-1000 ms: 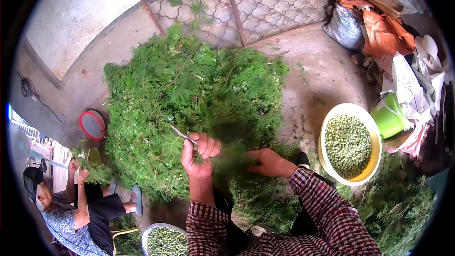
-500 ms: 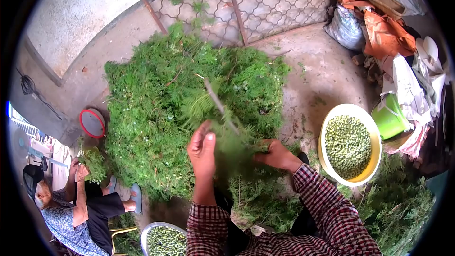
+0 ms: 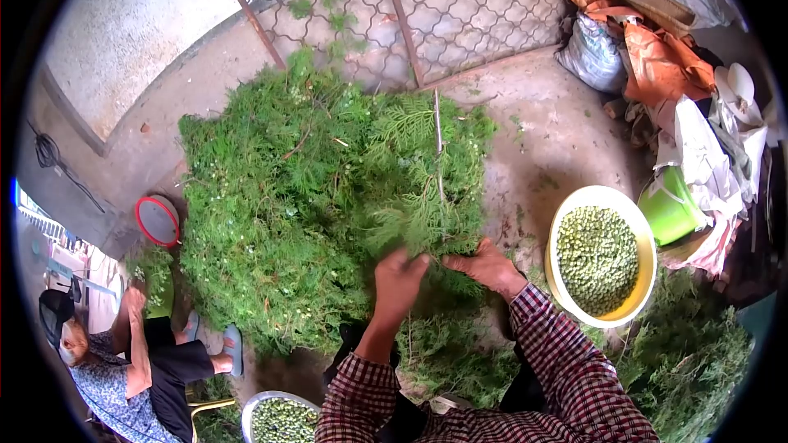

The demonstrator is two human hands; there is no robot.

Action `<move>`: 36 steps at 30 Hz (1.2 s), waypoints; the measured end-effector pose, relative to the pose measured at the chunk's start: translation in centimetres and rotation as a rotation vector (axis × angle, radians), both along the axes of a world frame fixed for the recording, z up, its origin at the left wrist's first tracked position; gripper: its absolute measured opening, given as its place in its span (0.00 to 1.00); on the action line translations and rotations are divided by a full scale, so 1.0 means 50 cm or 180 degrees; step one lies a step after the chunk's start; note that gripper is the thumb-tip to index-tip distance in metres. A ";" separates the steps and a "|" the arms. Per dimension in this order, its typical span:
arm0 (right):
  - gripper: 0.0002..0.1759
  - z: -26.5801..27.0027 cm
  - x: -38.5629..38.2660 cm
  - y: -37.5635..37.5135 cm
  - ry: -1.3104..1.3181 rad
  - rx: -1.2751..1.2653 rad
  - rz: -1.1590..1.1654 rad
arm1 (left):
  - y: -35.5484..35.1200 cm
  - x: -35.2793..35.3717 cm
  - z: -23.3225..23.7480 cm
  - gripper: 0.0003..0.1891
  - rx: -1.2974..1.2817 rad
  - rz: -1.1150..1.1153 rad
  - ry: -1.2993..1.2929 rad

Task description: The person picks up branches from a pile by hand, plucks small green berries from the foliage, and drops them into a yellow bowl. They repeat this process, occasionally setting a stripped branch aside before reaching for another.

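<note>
A green leafy branch with a pale woody stem stands out over the big heap of cut greenery. At its lower end my left hand is closed round the leafy sprigs, its fingertips partly hidden by leaves. Close to its right, my right hand has thumb and fingers pressed together at the foot of the branch; what they pinch is too small to make out. A yellow-white basin full of small green berries stands right of my right hand.
At the left a seated person holds a sprig. A red-rimmed basin lies behind them, and another berry basin stands at bottom left. Sacks and a green bucket are at right, a metal lattice at the back.
The branch has swung from leaning left to nearly upright, farther right. My left hand has moved right, closer to my right hand. The seated person's sprig has shifted slightly.
</note>
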State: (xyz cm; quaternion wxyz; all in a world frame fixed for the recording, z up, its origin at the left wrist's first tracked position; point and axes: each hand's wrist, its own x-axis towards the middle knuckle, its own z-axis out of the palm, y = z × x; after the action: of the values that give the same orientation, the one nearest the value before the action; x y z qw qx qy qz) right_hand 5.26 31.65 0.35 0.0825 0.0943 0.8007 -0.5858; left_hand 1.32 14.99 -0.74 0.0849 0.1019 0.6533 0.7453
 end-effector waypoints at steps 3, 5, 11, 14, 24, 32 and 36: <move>0.19 0.016 0.003 0.009 0.0040 -0.0157 -0.0123 | -0.015 -0.014 -0.011 0.01 0.0170 0.0269 -0.0182; 0.19 0.043 0.010 0.014 0.0083 -0.0123 -0.0403 | -0.034 -0.025 0.006 0.02 0.0298 0.0348 -0.0162; 0.24 -0.028 -0.012 0.084 0.0374 -0.0771 -0.1411 | -0.090 -0.051 0.030 0.05 0.0570 0.0650 -0.0107; 0.25 -0.030 -0.014 0.101 0.0857 -0.1748 -0.1851 | -0.119 -0.062 0.048 0.06 0.0671 0.1079 -0.0198; 0.15 -0.018 -0.005 0.117 0.0831 -0.1032 -0.1727 | -0.202 -0.084 0.062 0.05 0.1766 0.1101 -0.0207; 0.26 -0.039 -0.029 0.089 0.0622 0.1059 -0.0968 | -0.212 -0.098 0.042 0.07 0.2309 0.0672 -0.0793; 0.22 -0.013 -0.019 0.026 0.1310 0.0716 -0.0529 | -0.199 -0.099 0.037 0.07 0.2182 0.0774 -0.0938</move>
State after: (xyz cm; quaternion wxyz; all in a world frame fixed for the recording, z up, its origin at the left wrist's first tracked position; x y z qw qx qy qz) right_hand 4.32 32.96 -0.28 -0.1417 0.0471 0.8503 -0.5047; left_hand -3.65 5.03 1.13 0.0500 -0.0619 0.3546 0.9316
